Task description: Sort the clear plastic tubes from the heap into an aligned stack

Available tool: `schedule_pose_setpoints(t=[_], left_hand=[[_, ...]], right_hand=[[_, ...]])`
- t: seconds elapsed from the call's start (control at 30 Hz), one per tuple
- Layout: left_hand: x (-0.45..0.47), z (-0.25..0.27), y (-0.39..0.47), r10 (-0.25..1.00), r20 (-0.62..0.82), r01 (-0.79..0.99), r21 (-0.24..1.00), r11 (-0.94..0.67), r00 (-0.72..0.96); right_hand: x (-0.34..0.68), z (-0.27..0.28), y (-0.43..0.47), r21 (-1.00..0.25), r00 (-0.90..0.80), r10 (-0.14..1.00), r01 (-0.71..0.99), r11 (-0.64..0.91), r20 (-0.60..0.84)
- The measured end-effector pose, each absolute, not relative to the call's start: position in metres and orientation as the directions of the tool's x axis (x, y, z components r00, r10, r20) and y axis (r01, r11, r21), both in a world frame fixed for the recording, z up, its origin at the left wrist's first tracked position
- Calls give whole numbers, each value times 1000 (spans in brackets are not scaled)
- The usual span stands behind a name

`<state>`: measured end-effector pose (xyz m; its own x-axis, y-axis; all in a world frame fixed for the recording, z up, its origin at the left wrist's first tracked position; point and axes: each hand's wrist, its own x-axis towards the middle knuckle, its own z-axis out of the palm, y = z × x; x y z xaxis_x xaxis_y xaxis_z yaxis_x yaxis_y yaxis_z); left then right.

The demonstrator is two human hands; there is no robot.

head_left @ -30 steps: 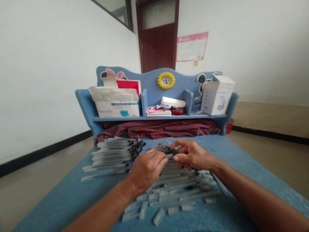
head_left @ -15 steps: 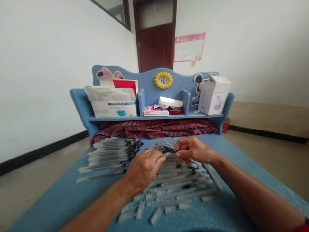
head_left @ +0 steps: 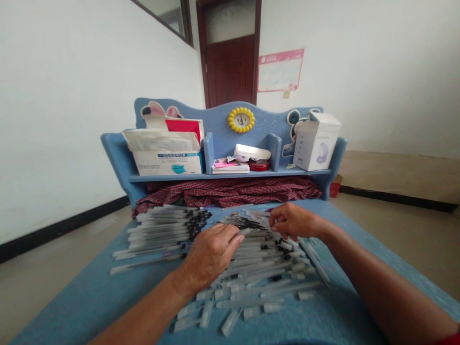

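Note:
My left hand (head_left: 215, 247) is closed around a translucent pen barrel (head_left: 246, 231), whose end pokes out past the thumb and forefinger. To its right, my right hand (head_left: 293, 220) has its fingertips pinched together; what is in them, if anything, is too small to make out. Beneath both hands lies a heap of frosted pen barrels (head_left: 251, 261), with loose caps (head_left: 253, 313) at its near side. Dark thin pen refills (head_left: 247, 222) lie behind the barrels, between the hands. A stack of pens with black ends (head_left: 161, 230) lies to the left.
All this lies on a blue table (head_left: 93, 297). A checked cloth (head_left: 230, 190) is bunched under the back shelf (head_left: 223, 176). On the shelf stand a mask box (head_left: 165, 162), a red round tin (head_left: 259, 165) and a white carton (head_left: 316, 143).
My right hand has drawn away from the barrel end, moving slightly right. My left hand still holds the barrel in nearly the same place. The view has shifted slightly.

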<state>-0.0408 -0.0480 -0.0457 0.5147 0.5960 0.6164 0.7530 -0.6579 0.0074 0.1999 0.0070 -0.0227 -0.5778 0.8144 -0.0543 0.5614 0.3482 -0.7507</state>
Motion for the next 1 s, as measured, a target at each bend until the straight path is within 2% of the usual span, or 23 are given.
schedule_pose_setpoints(t=[0.33, 0.6, 0.7, 0.8, 0.9, 1.0], left_hand=[[-36, -44, -52, 605, 593, 736, 29, -676, 532], [-34, -44, -53, 594, 592, 727, 19, -686, 545], [-42, -40, -47, 580, 616, 743, -13, -669, 532], [-58, -34, -37, 622, 623, 808, -31, -588, 476], [-75, -29, -26, 705, 624, 880, 57, -471, 337], [-81, -26, -22, 790, 603, 875, 318, -365, 110]], right_hand=[[171, -24, -18, -815, -627, 770, 380, 437, 120], [169, -30, -16, -929, -638, 765, 225, 295, 89], [182, -20, -10, -939, -551, 819, 169, 300, 162], [199, -12, 1, -944, -371, 896, 120, 307, 244], [203, -16, 10, -951, -266, 934, 129, 281, 240], [194, -27, 12, -945, -275, 939, 192, 265, 208]])
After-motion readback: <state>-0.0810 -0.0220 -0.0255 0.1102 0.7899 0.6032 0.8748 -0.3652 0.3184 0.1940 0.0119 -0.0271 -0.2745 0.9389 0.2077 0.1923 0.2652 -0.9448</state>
